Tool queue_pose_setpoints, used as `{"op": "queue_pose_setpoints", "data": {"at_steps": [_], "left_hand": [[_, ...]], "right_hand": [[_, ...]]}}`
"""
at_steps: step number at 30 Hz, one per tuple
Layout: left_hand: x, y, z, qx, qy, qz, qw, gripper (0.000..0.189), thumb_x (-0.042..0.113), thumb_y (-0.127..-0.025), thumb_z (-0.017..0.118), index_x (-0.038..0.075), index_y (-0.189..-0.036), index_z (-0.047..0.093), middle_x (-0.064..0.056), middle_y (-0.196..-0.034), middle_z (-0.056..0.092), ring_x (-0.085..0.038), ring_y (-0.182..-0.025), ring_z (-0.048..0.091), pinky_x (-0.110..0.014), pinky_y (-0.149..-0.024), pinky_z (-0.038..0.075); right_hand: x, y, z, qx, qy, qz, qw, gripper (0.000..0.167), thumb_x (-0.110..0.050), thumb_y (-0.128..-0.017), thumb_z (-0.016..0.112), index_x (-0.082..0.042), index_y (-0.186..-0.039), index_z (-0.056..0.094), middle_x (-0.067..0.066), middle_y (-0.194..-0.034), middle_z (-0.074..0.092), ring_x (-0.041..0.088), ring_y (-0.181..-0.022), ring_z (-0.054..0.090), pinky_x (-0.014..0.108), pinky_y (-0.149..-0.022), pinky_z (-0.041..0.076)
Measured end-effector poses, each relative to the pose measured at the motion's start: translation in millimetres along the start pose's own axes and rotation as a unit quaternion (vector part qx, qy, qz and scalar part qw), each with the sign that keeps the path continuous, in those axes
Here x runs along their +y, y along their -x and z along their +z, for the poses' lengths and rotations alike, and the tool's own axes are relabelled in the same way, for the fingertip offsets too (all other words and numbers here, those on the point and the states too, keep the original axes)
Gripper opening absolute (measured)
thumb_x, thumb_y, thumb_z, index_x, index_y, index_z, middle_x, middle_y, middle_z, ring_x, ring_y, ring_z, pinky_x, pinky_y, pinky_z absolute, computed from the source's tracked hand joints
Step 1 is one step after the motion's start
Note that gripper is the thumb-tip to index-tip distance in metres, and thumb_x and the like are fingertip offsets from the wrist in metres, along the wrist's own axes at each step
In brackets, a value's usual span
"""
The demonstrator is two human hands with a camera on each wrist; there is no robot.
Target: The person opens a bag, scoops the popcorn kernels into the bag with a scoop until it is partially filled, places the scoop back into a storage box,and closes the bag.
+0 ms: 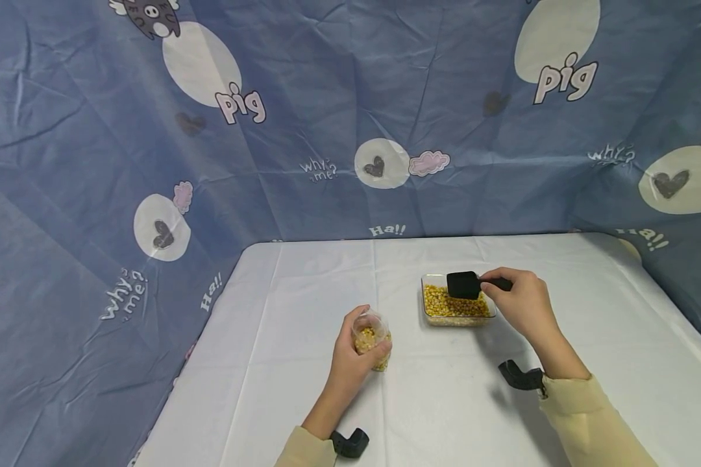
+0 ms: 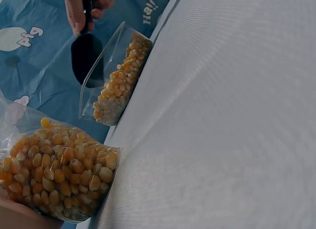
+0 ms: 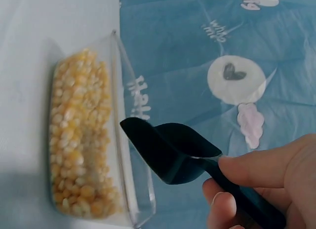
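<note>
My left hand (image 1: 349, 357) grips a clear plastic bag (image 1: 372, 337) of yellow corn kernels, fingers on one side and thumb on the other. The left wrist view shows the bag (image 2: 61, 172) bulging with kernels, its loose top rising above them. My right hand (image 1: 527, 303) holds a black scoop (image 1: 463, 285) by its handle, thumb along the top. Its blade hangs above a clear rectangular container (image 1: 434, 280). Corn kernels (image 3: 79, 135) fill much of this container. In the right wrist view the scoop (image 3: 170, 152) tilts near the container's rim, with no kernels showing on it.
A white cloth (image 1: 304, 285) covers the table, and the container stands on it toward the back right. Behind and to the sides hangs a blue printed curtain (image 1: 304, 84). Black wrist mounts (image 1: 350, 443) sit at both sleeves.
</note>
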State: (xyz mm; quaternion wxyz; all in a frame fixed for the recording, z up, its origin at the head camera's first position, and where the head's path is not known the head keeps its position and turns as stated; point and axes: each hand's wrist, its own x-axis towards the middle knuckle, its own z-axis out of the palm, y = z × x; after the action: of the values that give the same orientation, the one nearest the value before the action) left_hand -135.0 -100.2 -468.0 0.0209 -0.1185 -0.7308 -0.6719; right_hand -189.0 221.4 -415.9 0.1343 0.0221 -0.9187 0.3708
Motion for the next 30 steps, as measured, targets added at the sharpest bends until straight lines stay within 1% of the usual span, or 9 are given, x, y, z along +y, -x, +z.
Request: {"op": "queue_pose_setpoints", "data": {"at_steps": [6, 8, 9, 11, 15, 18, 22, 26, 30], "left_hand": [[-30.4, -5.5, -0.2, 0.009, -0.006, -0.002, 0.9999, 0.075, 0.013, -0.087, 0.080, 0.028, -0.150, 0.040, -0.008, -0.135, 0.054, -0.025, -0.121, 0.055, -0.044, -0.099, 0.045], [-32.3, -5.6, -0.1, 0.010, -0.010, -0.002, 0.9999, 0.076, 0.015, -0.087, 0.080, 0.031, -0.149, 0.040, -0.005, -0.134, 0.054, -0.023, -0.121, 0.055, -0.043, -0.099, 0.045], [-32.4, -5.6, -0.1, 0.011, -0.012, -0.002, 0.9999, 0.076, 0.015, -0.087, 0.081, 0.032, -0.149, 0.040, -0.005, -0.134, 0.055, -0.023, -0.121, 0.055, -0.042, -0.099, 0.045], [-30.2, -5.1, 0.1, 0.011, -0.017, -0.005, 0.9998, 0.076, 0.015, -0.087, 0.081, 0.031, -0.149, 0.040, -0.006, -0.134, 0.055, -0.023, -0.122, 0.054, -0.042, -0.100, 0.044], [-15.8, -1.9, 0.6, 0.006, -0.018, 0.000, 0.9998, 0.075, 0.014, -0.088, 0.080, 0.025, -0.150, 0.039, -0.010, -0.134, 0.055, -0.027, -0.123, 0.054, -0.044, -0.100, 0.044], [-2.4, 0.7, 0.8, 0.002, -0.019, 0.009, 0.9998, 0.073, 0.012, -0.088, 0.079, 0.018, -0.150, 0.040, -0.014, -0.134, 0.055, -0.030, -0.123, 0.054, -0.043, -0.100, 0.044], [3.9, 1.8, 0.6, 0.000, -0.020, 0.015, 0.9997, 0.072, 0.010, -0.089, 0.078, 0.015, -0.150, 0.040, -0.015, -0.133, 0.056, -0.030, -0.123, 0.054, -0.042, -0.100, 0.044], [3.3, 1.9, 0.8, 0.000, -0.025, 0.014, 0.9996, 0.073, 0.011, -0.089, 0.078, 0.016, -0.150, 0.039, -0.014, -0.134, 0.056, -0.029, -0.124, 0.053, -0.045, -0.100, 0.044], [2.6, 1.9, 0.7, 0.000, -0.026, 0.012, 0.9996, 0.073, 0.012, -0.089, 0.078, 0.017, -0.150, 0.040, -0.013, -0.134, 0.056, -0.028, -0.124, 0.053, -0.045, -0.101, 0.043]], "right_hand": [[14.7, -4.0, 10.3, -0.004, 0.013, -0.021, 0.9997, 0.018, -0.015, -0.095, 0.071, -0.010, -0.112, 0.075, 0.018, -0.100, 0.073, 0.019, -0.052, 0.051, 0.036, -0.050, 0.039], [18.6, -4.9, 14.6, -0.007, 0.014, -0.026, 0.9995, 0.018, -0.014, -0.094, 0.072, -0.010, -0.112, 0.075, 0.018, -0.101, 0.073, 0.020, -0.050, 0.047, 0.036, -0.049, 0.038], [20.2, -5.2, 16.8, -0.006, 0.015, -0.029, 0.9994, 0.018, -0.013, -0.094, 0.073, -0.010, -0.111, 0.076, 0.018, -0.103, 0.073, 0.022, -0.052, 0.050, 0.036, -0.051, 0.039], [22.3, -5.3, 21.4, -0.010, 0.013, -0.034, 0.9993, 0.018, -0.013, -0.094, 0.073, -0.011, -0.112, 0.076, 0.019, -0.106, 0.072, 0.026, -0.059, 0.056, 0.039, -0.055, 0.043], [22.5, -4.3, 30.0, -0.027, -0.004, -0.049, 0.9984, 0.019, -0.012, -0.094, 0.072, -0.011, -0.113, 0.075, 0.016, -0.112, 0.072, 0.031, -0.086, 0.067, 0.048, -0.075, 0.050], [20.1, -3.9, 33.5, -0.042, -0.023, -0.061, 0.9970, 0.019, -0.011, -0.095, 0.071, -0.011, -0.114, 0.075, 0.014, -0.112, 0.072, 0.032, -0.092, 0.068, 0.053, -0.082, 0.050], [18.6, -4.1, 32.5, -0.065, -0.036, -0.061, 0.9954, 0.017, -0.012, -0.096, 0.071, -0.012, -0.113, 0.075, 0.010, -0.109, 0.073, 0.029, -0.094, 0.067, 0.050, -0.082, 0.049], [19.2, -5.3, 27.0, -0.108, -0.036, -0.042, 0.9926, 0.018, -0.015, -0.097, 0.069, -0.015, -0.114, 0.075, 0.003, -0.101, 0.074, 0.022, -0.089, 0.066, 0.043, -0.077, 0.047], [19.0, -6.1, 19.7, -0.137, -0.036, -0.036, 0.9893, 0.018, -0.015, -0.097, 0.069, -0.015, -0.114, 0.076, 0.005, -0.108, 0.073, 0.025, -0.095, 0.065, 0.042, -0.076, 0.046]]}}
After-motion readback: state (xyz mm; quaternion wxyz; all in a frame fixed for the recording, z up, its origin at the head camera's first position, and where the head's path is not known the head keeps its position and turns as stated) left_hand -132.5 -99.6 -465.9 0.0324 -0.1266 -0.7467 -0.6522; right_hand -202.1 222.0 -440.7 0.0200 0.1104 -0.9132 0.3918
